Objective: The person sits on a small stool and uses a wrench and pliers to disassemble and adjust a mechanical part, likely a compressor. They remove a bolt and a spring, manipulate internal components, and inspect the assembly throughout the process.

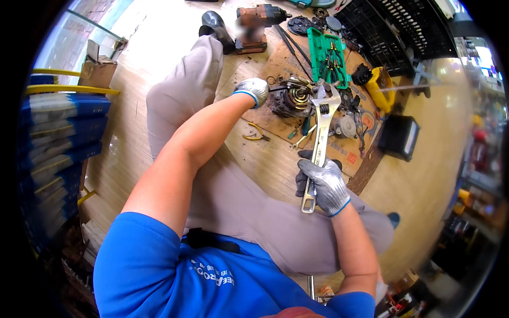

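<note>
Gripping: adjustable wrench (323,127), handle enclosed by the right hand (327,181).
Left hand (253,91) was beside the dark metal assembly (297,98) on cardboard (347,146), its grip impossible to tell; a slack wrench jaw risked slipping and knocking that hand.

Light is bright overall, strongest well to the left of the green tool case (316,47), where the pale floor (135,45) burns out to white near a glaring glass pane (79,34). The adjustable wrench (322,132) below the case looks sharp and glints. A hazy smudge blurs the power tool (269,15) left of it; black crates (384,32) on its right sink into shadow. Farther right, shelves (480,153) smear out of focus, bending toward the dark fisheye rim.
</note>
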The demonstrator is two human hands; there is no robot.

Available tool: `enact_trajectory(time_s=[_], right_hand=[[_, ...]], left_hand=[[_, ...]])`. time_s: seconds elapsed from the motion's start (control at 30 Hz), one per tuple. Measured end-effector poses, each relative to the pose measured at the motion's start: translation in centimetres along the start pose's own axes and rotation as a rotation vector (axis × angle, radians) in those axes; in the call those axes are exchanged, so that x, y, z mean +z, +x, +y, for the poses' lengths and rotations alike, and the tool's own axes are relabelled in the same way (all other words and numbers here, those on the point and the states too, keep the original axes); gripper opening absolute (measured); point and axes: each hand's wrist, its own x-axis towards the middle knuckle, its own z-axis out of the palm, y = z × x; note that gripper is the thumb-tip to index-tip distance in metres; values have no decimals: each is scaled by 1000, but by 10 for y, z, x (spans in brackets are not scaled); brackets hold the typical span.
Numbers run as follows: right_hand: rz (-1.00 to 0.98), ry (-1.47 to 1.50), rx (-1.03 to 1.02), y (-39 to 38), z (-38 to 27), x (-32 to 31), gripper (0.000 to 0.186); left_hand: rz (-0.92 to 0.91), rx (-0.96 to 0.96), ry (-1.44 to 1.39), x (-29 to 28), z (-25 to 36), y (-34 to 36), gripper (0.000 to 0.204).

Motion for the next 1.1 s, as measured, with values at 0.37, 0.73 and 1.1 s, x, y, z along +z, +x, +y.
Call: enact_trajectory(time_s=[0.37, 0.73, 1.1], right_hand=[[66, -344, -228, 22, 8, -9, 24], [164, -620, -356, 53, 17, -11, 15], [409, -955, -371, 47, 7, -6, 52]], left_hand=[[-295, -69, 283, -44, -17, -84, 32], [-597, 65, 550, 99, -5, -82, 37], [-333, 145, 85, 180, 41, -26, 36]])
